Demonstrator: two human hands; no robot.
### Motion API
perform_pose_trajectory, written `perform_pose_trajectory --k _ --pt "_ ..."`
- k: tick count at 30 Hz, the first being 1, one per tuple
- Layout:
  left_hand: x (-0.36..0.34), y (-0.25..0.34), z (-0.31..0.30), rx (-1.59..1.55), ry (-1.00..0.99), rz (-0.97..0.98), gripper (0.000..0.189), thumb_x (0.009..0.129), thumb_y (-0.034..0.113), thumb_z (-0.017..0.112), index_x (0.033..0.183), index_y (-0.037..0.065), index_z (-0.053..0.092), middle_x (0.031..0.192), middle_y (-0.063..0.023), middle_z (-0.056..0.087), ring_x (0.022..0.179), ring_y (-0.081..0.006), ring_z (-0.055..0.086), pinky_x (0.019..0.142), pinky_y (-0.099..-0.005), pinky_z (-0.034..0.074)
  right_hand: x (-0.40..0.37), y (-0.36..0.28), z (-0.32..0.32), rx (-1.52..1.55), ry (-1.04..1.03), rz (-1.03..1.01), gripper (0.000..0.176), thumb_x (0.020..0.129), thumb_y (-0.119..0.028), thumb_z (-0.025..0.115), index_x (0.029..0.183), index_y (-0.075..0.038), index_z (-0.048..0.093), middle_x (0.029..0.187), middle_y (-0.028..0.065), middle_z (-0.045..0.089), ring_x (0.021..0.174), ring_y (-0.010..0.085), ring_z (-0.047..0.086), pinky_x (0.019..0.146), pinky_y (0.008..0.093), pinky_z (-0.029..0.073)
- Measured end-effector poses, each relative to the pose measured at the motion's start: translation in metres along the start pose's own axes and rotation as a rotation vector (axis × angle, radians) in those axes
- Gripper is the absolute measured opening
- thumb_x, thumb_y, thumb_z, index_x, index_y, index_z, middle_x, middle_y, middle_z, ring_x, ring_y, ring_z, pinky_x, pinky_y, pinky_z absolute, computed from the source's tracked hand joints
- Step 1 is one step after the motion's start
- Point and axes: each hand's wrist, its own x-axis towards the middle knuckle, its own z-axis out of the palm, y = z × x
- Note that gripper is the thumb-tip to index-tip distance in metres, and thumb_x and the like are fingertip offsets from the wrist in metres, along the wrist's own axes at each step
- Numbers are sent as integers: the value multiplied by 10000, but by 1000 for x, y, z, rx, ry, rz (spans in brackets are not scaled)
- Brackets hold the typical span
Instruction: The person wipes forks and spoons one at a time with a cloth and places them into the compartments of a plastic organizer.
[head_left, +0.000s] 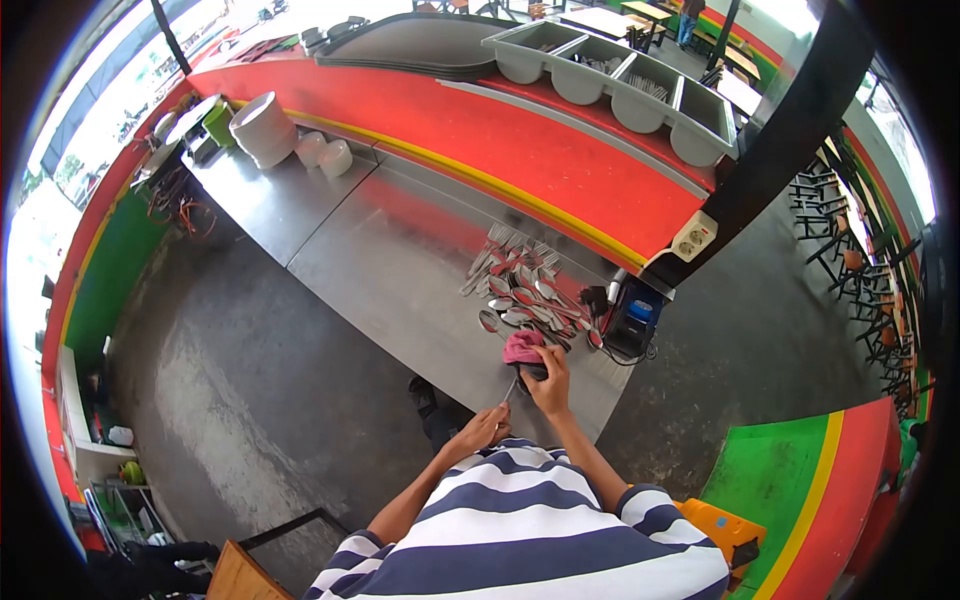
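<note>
My left hand (pixel 485 428) is closed on the thin handle of a metal piece of cutlery (pixel 510 391), close to my body. Its other end runs into the cloth, so whether it is a spoon or a fork is hidden. A bunched pink and dark cloth (pixel 521 347) is gripped in my right hand (pixel 549 386), wrapped about the upper end of that piece. Just beyond the cloth, a loose heap of spoons (pixel 522 297) and forks (pixel 500 248) lies on the steel counter (pixel 400 262).
To the right of the heap stands a black device (pixel 632 318) with a cable, below a wall socket (pixel 693 236). Stacked white plates (pixel 263 130) and white bowls (pixel 322 155) are at the counter's far left. A grey cutlery bin (pixel 640 100) and trays (pixel 410 45) sit on the red ledge.
</note>
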Motion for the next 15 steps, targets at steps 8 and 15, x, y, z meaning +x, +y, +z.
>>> perform_pose_trajectory --k 8,15 --pt "5 -4 -13 -39 -78 43 487 1056 457 304 701 125 319 555 43 283 484 -84 216 467 -295 180 3 21 -3 -95 287 102 419 753 -110 754 1115 11 581 1023 167 554 971 364 561 861 423 449" --pt "18 2 -41 -98 82 88 480 1044 480 344 876 86 562 590 63 334 490 -44 273 456 -231 215 10 19 1 -15 260 157 396 790 -217 758 1063 12 584 974 178 597 932 364 593 835 417 457"
